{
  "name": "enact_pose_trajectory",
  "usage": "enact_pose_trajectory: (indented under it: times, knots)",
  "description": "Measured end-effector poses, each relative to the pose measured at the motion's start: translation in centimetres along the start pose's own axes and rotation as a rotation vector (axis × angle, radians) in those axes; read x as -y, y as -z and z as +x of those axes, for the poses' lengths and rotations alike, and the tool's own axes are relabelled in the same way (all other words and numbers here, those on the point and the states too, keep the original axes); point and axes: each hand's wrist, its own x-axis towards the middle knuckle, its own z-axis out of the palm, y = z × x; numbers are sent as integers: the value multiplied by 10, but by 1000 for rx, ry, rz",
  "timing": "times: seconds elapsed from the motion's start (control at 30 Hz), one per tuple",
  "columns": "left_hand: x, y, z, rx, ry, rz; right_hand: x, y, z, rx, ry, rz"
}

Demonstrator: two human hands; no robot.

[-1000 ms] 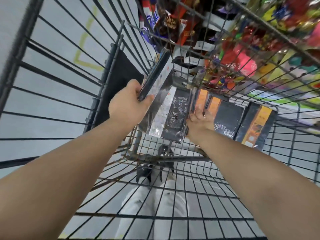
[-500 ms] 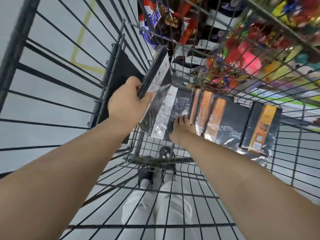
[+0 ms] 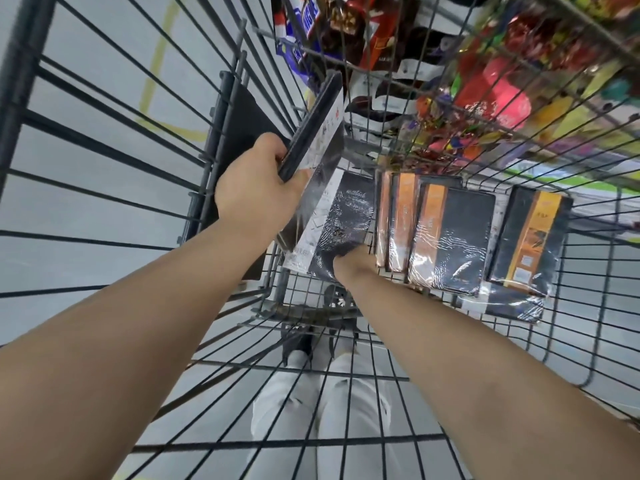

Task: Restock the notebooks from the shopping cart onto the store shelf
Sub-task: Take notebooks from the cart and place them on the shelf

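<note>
1. The left hand [image 3: 256,183] is raised inside the shopping cart [image 3: 26,46]; its fingers and thumb are curled round the lower end of the held notebooks [image 3: 313,133], a thin dark stack in clear wrap that tilts up and away from the person.
2. The right hand [image 3: 356,266] reaches to the near edge of a black notebook [image 3: 349,216] with a white band, which leans in the cart just beside the held stack; the hand touches this notebook, but its fingers are hidden behind the cover, so I cannot tell whether they grip it.
3. To the right of that, the orange-banded notebooks [image 3: 450,237] stand in a loose row on the cart's wire floor; they are black, shrink-wrapped and lean against one another; the one farthest right stands slightly apart, and a flat wrapped one lies under the row's near edge.
4. Through the cart's far wire wall show bright packets [image 3: 502,95] of store goods, blurred and hard to read.
5. Below the wire show the grey floor [image 3: 86,109] with a yellow line, and the person's white trousers [image 3: 332,414] above dark shoes.
</note>
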Motion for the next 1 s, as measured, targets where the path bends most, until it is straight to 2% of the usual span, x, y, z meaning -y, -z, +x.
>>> enact_pose_trajectory:
  times: [0.07, 0.17, 0.4, 0.47, 0.57, 0.73, 0.9, 1.0]
  knots:
    - [-1, 2, 3, -5, -4, -11, 3, -12, 5, 45, -131, 174]
    - [0, 3, 5, -5, -13, -5, 3, -20, 16, 5, -211, 230]
    - [4, 2, 4, 18, -53, 35, -14, -4, 7, 14, -207, 239]
    - [2, 6, -1, 35, -51, 11, -12, 4, -5, 20, -150, 314]
    - [-6, 18, -11, 65, -28, -6, -3, 16, -31, 56, -39, 599]
    - [-31, 51, -42, 110, -39, 6, 11, 71, -94, -74, 235, 563]
    - [-55, 91, -75, 119, -29, -95, -21, 140, -157, -193, 316, 397]
    - [-78, 112, -91, 146, -50, -124, -51, 175, -194, -262, 293, 397]
